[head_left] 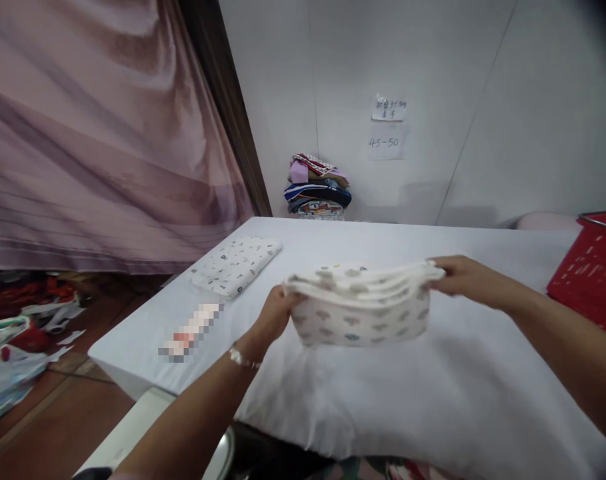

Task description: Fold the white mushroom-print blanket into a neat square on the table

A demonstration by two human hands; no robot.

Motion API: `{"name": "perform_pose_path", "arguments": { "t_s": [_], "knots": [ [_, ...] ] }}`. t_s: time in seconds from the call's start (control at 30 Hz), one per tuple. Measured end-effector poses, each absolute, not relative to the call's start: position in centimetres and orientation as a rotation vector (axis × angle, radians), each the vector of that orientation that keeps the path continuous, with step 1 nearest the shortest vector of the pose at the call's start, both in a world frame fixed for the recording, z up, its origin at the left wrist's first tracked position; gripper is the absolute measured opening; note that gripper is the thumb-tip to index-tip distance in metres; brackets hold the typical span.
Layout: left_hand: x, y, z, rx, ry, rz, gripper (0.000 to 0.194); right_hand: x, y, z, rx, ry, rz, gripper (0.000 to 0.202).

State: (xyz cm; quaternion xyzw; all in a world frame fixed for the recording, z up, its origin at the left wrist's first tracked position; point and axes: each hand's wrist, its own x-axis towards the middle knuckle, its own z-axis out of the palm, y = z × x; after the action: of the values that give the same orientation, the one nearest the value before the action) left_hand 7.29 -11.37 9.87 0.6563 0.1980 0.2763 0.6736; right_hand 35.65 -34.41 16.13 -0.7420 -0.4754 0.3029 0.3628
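Head camera: the left hand (276,312) and the right hand (451,275) hold a patterned cloth (363,313) between them, above the near middle part of a table (327,243) with a white cover; the patterned cloth is white with small grey-brown shapes and a few blue ones, folded into several layers that show along its upper edge, and its front side hangs down towards the table; whether its bottom touches the cover, I cannot tell. The left hand is closed on the cloth's left end, thumb and fingers pinched around the layers; the right hand is closed in the same way on the upper right corner, its fingertips partly hidden by the fabric; a bracelet (243,357) sits on the left wrist.

A folded cloth (240,267), white with small dark prints, lies flat on the left part of the table, apart from both hands; nearer the person, just beside it, is a small item (190,333) blurred into squares, so what it is cannot be told. A red basket (590,273) stands at the right edge of the view; beyond the table's far edge, a stack of folded clothes (317,187) is by the wall (417,53), which bears two paper notes (387,127), the lower one reading "45-50"; a pink curtain (97,133) hangs at the left, with a plastic bag (7,380) on the floor below.
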Motion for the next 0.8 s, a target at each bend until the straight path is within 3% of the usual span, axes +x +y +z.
{"name": "perform_pose_path", "arguments": {
  "t_s": [0.17,0.33,0.57,0.8],
  "knots": [
    [13.8,-5.9,6.5,1.127,0.967,0.438,0.024,39.3,-23.8,9.5,-1.934,-0.86,0.903,0.03],
    [15.1,-4.4,3.2,1.196,1.099,0.419,0.028,39.1,-21.2,3.5,-2.067,-0.665,0.83,0.031],
    [15.6,-3.4,2.4,1.706,1.144,0.695,0.025,39.1,-20.6,2.7,-2.071,-0.753,0.565,0.027],
    [15.8,-2.4,1.9,2.012,1.307,0.501,0.023,39.2,-19.5,1.9,-2.453,-1.063,0.249,0.033]
  ]
}}
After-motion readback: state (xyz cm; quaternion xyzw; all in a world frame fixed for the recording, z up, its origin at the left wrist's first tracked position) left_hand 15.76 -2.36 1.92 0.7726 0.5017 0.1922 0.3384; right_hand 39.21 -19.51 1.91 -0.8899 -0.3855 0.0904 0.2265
